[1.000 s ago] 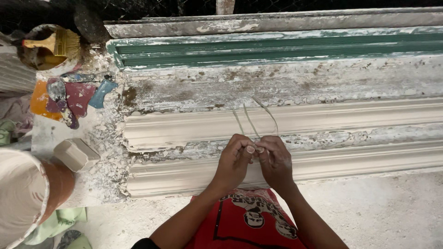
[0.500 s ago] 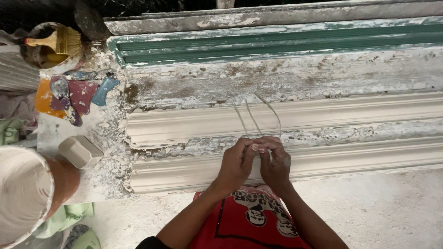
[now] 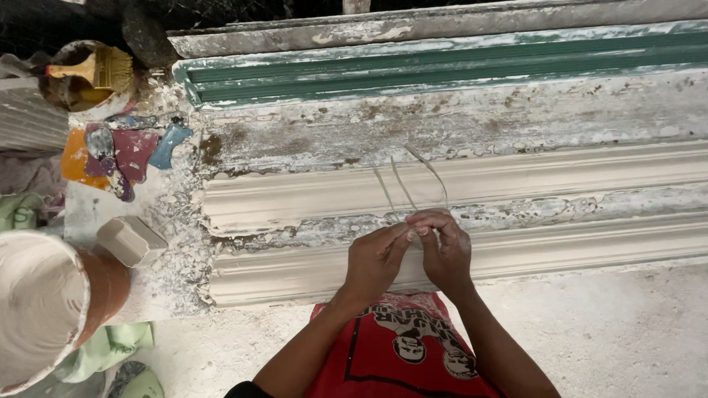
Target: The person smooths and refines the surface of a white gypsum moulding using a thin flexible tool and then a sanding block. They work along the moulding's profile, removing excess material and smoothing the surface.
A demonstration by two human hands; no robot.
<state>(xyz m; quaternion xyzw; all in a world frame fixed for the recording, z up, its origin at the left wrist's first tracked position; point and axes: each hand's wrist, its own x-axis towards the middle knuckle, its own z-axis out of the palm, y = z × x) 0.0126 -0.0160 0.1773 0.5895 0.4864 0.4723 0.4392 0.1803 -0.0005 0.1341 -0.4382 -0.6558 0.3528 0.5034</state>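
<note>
Both hands pinching thin wire strands [image 3: 404, 184]: left hand [image 3: 375, 259] and right hand [image 3: 445, 249] fingertips touching over the near white plaster moulding [image 3: 590, 247], strands looping toward the far moulding.

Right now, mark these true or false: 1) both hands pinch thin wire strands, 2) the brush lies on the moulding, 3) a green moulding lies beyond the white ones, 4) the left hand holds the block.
1) Both hands pinch the thin wire strands: true; left hand and right hand meet at the fingertips.
2) False: the brush rests in a round container at far left.
3) True: the green moulding lies beyond the white mouldings.
4) False: the pale block sits untouched, left of the hands.
</note>
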